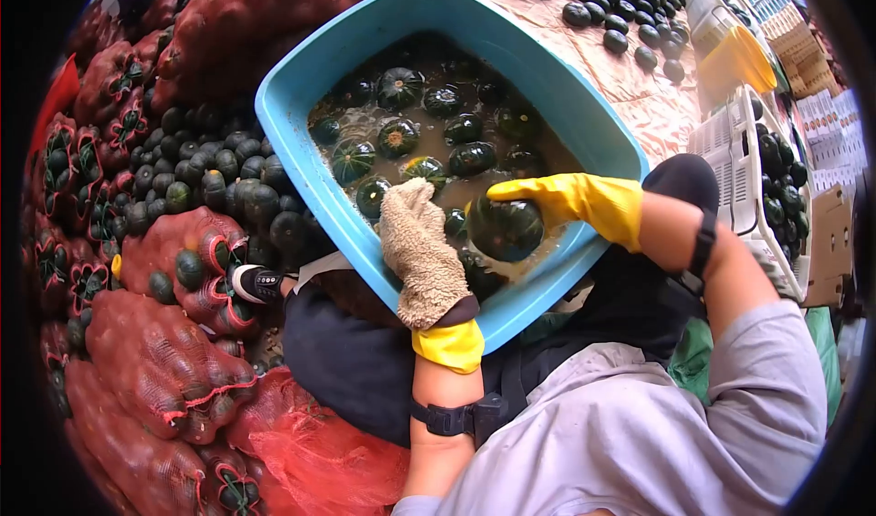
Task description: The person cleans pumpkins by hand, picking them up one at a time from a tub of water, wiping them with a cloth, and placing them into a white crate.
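Observation:
My right hand (570, 201), in a yellow rubber glove, grips a wet, round, dark green pumpkin (505, 230) just above the water, its thumb over the top. Beside it, to the left, my left hand (422, 256) wears a beige fleecy mitt over another yellow glove. The mitt hides its fingers, and a gap shows between it and the held pumpkin. Both hands are over the near part of a blue plastic tub (297, 137). Murky brown water (557, 156) fills the tub's bottom, with several striped green pumpkins (399, 137) floating in it.
Loose pumpkins (242, 165) pile up left of the tub, among red mesh sacks (151, 356). More pumpkins (630, 5) lie on a pinkish sheet (652, 105) beyond it. White crates (730, 142) and cardboard boxes (829, 233) stand at the right. My knees flank the tub.

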{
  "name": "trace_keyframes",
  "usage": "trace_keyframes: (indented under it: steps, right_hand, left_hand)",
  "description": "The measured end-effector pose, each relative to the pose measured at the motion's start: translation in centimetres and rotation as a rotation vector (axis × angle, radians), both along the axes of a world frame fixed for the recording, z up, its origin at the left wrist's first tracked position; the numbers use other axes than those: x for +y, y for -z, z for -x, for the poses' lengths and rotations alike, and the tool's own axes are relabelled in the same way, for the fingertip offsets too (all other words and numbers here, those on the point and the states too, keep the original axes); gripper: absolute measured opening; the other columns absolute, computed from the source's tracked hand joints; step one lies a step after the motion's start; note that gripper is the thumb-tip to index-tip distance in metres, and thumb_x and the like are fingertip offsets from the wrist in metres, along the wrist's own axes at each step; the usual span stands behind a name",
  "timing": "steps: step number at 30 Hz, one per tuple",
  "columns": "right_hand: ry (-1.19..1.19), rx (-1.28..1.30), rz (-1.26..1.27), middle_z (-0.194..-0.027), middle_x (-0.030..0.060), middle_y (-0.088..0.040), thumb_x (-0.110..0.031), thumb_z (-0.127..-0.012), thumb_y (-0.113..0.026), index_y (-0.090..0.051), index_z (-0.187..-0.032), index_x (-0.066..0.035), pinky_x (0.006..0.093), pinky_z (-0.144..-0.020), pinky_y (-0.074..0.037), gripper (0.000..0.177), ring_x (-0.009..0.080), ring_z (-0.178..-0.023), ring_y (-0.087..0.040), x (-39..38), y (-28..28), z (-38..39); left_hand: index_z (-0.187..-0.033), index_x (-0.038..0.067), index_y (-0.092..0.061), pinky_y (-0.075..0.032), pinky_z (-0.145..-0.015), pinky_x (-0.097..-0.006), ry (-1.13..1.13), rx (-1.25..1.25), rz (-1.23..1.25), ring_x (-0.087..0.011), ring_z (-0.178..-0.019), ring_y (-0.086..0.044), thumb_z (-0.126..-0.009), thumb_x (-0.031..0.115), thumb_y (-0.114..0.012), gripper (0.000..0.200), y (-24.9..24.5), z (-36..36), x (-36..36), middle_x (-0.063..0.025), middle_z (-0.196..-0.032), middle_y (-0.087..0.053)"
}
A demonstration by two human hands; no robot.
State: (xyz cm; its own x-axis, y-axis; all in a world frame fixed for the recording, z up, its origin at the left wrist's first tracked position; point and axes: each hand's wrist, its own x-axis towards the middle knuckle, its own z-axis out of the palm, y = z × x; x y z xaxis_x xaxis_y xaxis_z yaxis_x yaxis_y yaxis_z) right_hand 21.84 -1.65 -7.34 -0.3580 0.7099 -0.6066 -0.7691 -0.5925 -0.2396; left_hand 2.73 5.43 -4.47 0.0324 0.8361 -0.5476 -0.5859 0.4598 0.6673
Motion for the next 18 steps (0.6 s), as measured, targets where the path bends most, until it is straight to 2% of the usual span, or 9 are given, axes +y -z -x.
trace_keyframes:
  steps: [2, 3, 6, 7, 10, 13, 15, 17, 18]
  right_hand:
    - [0.158, -0.259, -0.497, -0.145, 0.0134, -0.065, -0.036, -0.104, -0.074, -0.057, -0.153, -0.010, 0.0456, -0.119, -0.047, 0.058, 0.0234, -0.136, -0.061, -0.8, -0.4, 1.9]
    - [-0.150, -0.615, -0.566, -0.148, 0.0122, -0.063, -0.037, -0.103, -0.075, -0.054, -0.157, -0.011, 0.0405, -0.120, -0.045, 0.064, 0.0212, -0.138, -0.060, 0.5, -5.0, 1.4]
    - [-0.006, -1.540, -0.725, -0.141, 0.0133, -0.066, -0.037, -0.095, -0.085, -0.059, -0.148, -0.013, 0.0400, -0.116, -0.046, 0.063, 0.0243, -0.135, -0.060, 0.3, -5.9, 4.4]
    - [0.107, -1.470, -0.582, -0.138, 0.0204, -0.067, -0.045, -0.092, -0.084, -0.063, -0.145, -0.011, 0.0422, -0.111, -0.051, 0.067, 0.0314, -0.130, -0.064, 1.9, -4.7, 4.1]
    - [0.230, -1.455, -0.269, -0.135, 0.0196, -0.068, -0.042, -0.090, -0.086, -0.063, -0.144, -0.009, 0.0424, -0.110, -0.052, 0.067, 0.0319, -0.128, -0.065, 2.5, -5.1, 4.0]
    - [0.038, -1.224, -0.547, -0.140, 0.0175, -0.064, -0.035, -0.089, -0.090, -0.061, -0.147, -0.013, 0.0436, -0.118, -0.045, 0.069, 0.0315, -0.138, -0.058, -3.3, -7.6, 6.4]
    - [0.115, -1.476, -1.096, -0.145, 0.0180, -0.060, -0.029, -0.091, -0.086, -0.061, -0.146, -0.012, 0.0453, -0.121, -0.042, 0.063, 0.0367, -0.143, -0.054, -2.9, -5.3, 4.0]
    - [0.350, -1.707, -0.767, -0.146, 0.0191, -0.060, -0.028, -0.090, -0.086, -0.062, -0.145, -0.011, 0.0479, -0.120, -0.043, 0.062, 0.0386, -0.140, -0.056, 0.5, -3.5, 3.4]
    - [0.383, -1.820, -0.464, -0.144, 0.0199, -0.061, -0.025, -0.090, -0.085, -0.062, -0.143, -0.010, 0.0487, -0.118, -0.044, 0.060, 0.0398, -0.136, -0.057, 2.5, -3.7, 3.3]
  left_hand:
    - [-0.134, -0.001, -0.066, -0.051, -0.100, -0.0329, 0.114, 0.091, -0.257, -0.0235, -0.124, -0.064, -0.109, 0.024, -0.061, 0.036, -0.2, -0.9, -0.3, -0.0133, -0.135, -0.068]
    - [-0.135, 0.000, -0.065, -0.051, -0.101, -0.0331, 0.159, 0.168, -0.365, -0.0234, -0.124, -0.064, -0.109, 0.025, -0.061, 0.036, -0.4, -1.5, -0.8, -0.0128, -0.135, -0.068]
    - [-0.138, 0.002, -0.063, -0.051, -0.104, -0.0336, 0.227, 0.082, -0.438, -0.0230, -0.124, -0.064, -0.110, 0.027, -0.059, 0.038, -1.4, -2.9, -3.5, -0.0115, -0.133, -0.067]
    - [-0.139, 0.003, -0.062, -0.050, -0.105, -0.0338, 0.244, -0.015, -0.399, -0.0229, -0.124, -0.063, -0.110, 0.028, -0.059, 0.038, -1.6, -3.2, -4.5, -0.0111, -0.133, -0.067]
    - [-0.142, 0.005, -0.059, -0.050, -0.108, -0.0344, 0.310, -0.293, -0.295, -0.0225, -0.124, -0.063, -0.112, 0.030, -0.057, 0.040, -2.3, -3.1, -5.0, -0.0098, -0.131, -0.066]
    - [-0.145, 0.007, -0.056, -0.049, -0.110, -0.0350, 0.445, -0.571, -0.194, -0.0221, -0.123, -0.062, -0.113, 0.032, -0.056, 0.041, -2.6, -3.0, -4.0, -0.0085, -0.129, -0.065]
    - [-0.146, 0.007, -0.055, -0.047, -0.114, -0.0347, 0.455, -0.678, -0.161, -0.0223, -0.126, -0.062, -0.114, 0.033, -0.054, 0.042, -3.6, -3.3, -3.2, -0.0084, -0.130, -0.065]
    - [-0.149, 0.005, -0.050, -0.047, -0.115, -0.0359, 0.586, -0.129, -0.458, -0.0273, -0.125, -0.065, -0.108, 0.026, -0.062, 0.048, -4.2, -3.6, -3.7, -0.0121, -0.134, -0.065]
    - [-0.152, 0.005, -0.046, -0.048, -0.114, -0.0375, 0.678, 0.497, -0.773, -0.0320, -0.120, -0.068, -0.100, 0.019, -0.071, 0.059, -4.4, -3.7, -3.9, -0.0154, -0.136, -0.065]
